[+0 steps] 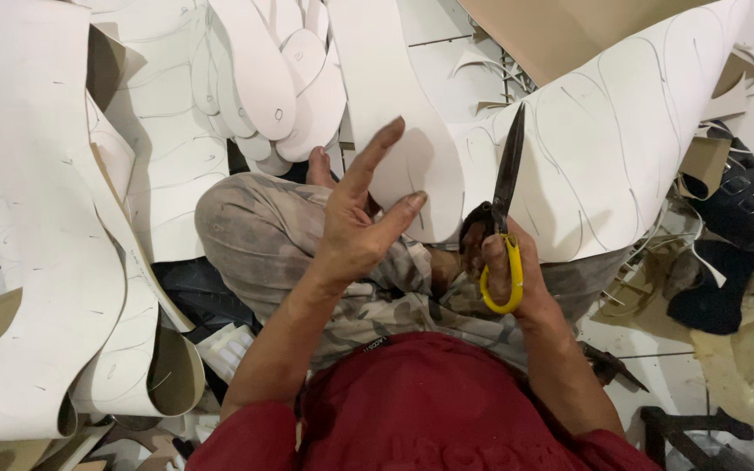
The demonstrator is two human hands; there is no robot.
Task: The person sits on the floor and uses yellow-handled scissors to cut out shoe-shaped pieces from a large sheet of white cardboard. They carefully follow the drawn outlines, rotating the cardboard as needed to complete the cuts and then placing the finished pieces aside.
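My right hand [508, 275] grips a pair of scissors [506, 187] with yellow handles; the dark blades are together and point up over a large white sheet [621, 148] marked with curved sole outlines. My left hand [361, 218] is raised above my knee with fingers spread and holds nothing. Just beyond it lies a long white cut strip [403, 113]. I sit cross-legged in camouflage trousers [263, 235] and a red shirt.
A pile of cut white sole shapes [272, 78] lies ahead. Long curled white and tan offcuts [54, 262] stand at the left. Brown board [560, 30] sits top right, dark scraps [726, 262] and beige pieces at the right.
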